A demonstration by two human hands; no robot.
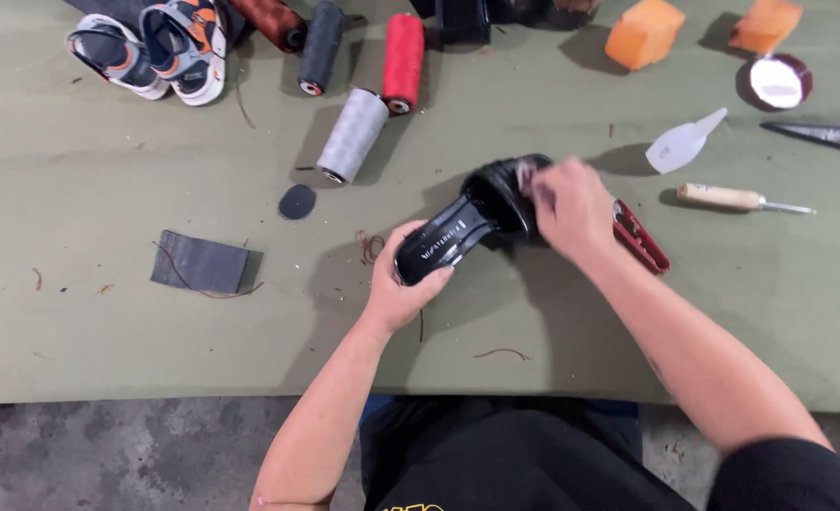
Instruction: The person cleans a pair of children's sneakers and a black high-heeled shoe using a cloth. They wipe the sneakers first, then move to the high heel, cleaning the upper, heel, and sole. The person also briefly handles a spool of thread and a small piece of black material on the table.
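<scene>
A glossy black slip-on sandal [467, 222] lies over the middle of the olive-green table [107, 322]. My left hand [403, 284] grips its heel end from below. My right hand [571, 210] presses a small pale cloth or pad against the black strap at the toe end; the hand is blurred. A red flat tool [642, 237] lies on the table just right of my right hand.
Thread spools lie at the back: grey [352, 134], red [403, 59], dark [320, 43]. A pair of small sandals [155, 52] is back left. A dark patch [199, 262], a black disc [297, 202], a wooden-handled awl [737, 199], two orange blocks [643, 33], an open tin [777, 81] and scissors [831, 135] lie around.
</scene>
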